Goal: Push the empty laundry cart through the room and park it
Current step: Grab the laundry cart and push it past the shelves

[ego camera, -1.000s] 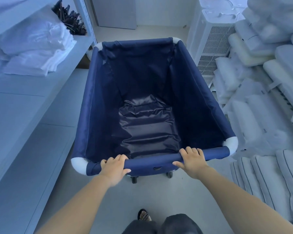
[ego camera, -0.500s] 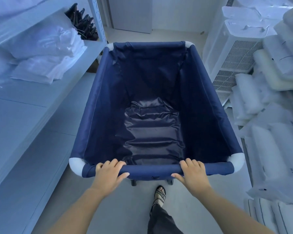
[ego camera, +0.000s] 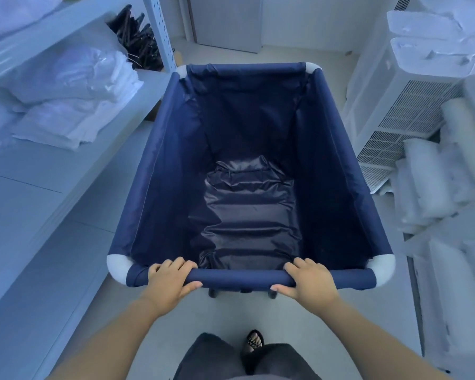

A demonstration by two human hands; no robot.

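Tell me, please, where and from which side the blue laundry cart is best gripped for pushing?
Probably the near top rail, from behind: it is a round padded bar running crosswise, and the left hand and right hand wrap it there, spaced apart.

Head view, single wide-angle: looks forward and steeply down from above, close over the laundry cart point(ego camera: 247, 171) at frame centre; floor at bottom.
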